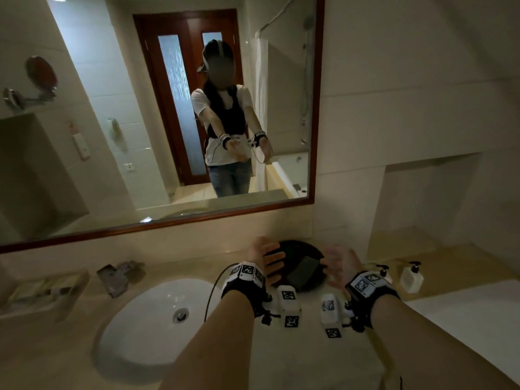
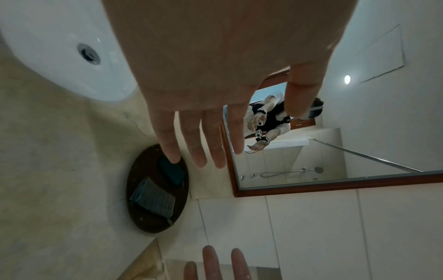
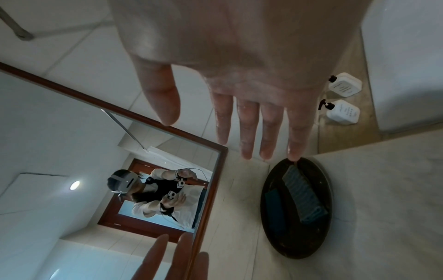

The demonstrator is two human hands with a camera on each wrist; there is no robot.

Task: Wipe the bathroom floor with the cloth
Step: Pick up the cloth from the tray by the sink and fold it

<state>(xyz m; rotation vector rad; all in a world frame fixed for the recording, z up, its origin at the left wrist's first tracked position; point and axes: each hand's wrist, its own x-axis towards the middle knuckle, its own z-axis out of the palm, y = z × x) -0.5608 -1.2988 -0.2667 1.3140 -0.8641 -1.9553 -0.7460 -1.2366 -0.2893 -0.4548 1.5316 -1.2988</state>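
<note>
A dark round tray (image 1: 295, 246) sits on the counter against the wall. On it lie a striped grey-blue folded cloth (image 2: 153, 199) (image 3: 303, 191) and a dark teal folded cloth (image 2: 173, 173) (image 3: 274, 212); the head view shows one dark cloth (image 1: 305, 273). My left hand (image 1: 268, 260) (image 2: 210, 117) hovers over the tray's left side with straight fingers, holding nothing. Over the tray's right edge my right hand (image 1: 339, 266) (image 3: 251, 113) is spread the same way and is empty too. The palms face each other. No floor is in direct view.
A white sink (image 1: 152, 319) is set in the beige counter at my left, with a metal fitting (image 1: 118, 277) behind it. Two white pump bottles (image 3: 342, 111) (image 1: 411, 277) stand right of the tray. A wood-framed mirror (image 1: 168, 108) hangs above. A white surface (image 1: 464, 319) lies lower right.
</note>
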